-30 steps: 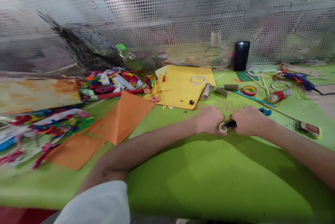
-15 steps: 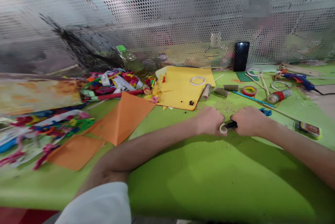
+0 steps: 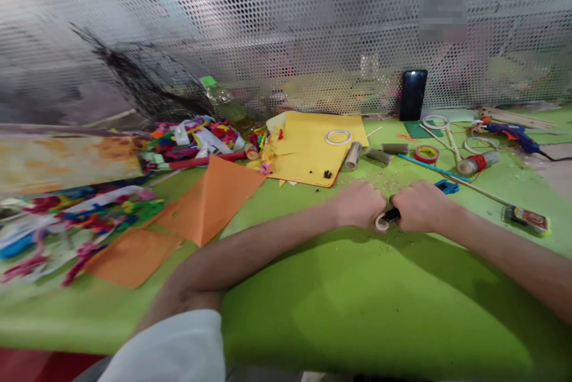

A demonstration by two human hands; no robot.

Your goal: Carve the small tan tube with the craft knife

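Note:
My left hand (image 3: pixel 360 204) is closed round a short hollow bamboo-like tube (image 3: pixel 381 222), whose pale, ring-shaped open end faces right. My right hand (image 3: pixel 422 206) is a fist round a black tool (image 3: pixel 393 214). The tool's dark end meets the tube's rim; its exact kind is hidden by the fingers. A blue piece (image 3: pixel 447 186) shows just behind my right hand, and I cannot tell if it belongs to the tool. Pale crumbs (image 3: pixel 386 181) lie scattered about both hands. Similar short tubes (image 3: pixel 353 155) rest beyond them.
Yellow sheets (image 3: pixel 308 146) and orange sheets (image 3: pixel 232 191) lie on the green table (image 3: pixel 313 310). A phone (image 3: pixel 413 96) leans on the perforated metal screen (image 3: pixel 313 24). Rightward are a red tape roll (image 3: pixel 426 154), a glue gun (image 3: pixel 512 133) and a small box (image 3: pixel 529 219). Colourful scraps (image 3: pixel 107 209) pile left.
My right hand has shifted slightly left, bringing the tool closer against the tube's end, with less black showing. My left hand keeps its hold. The camera view has moved a little.

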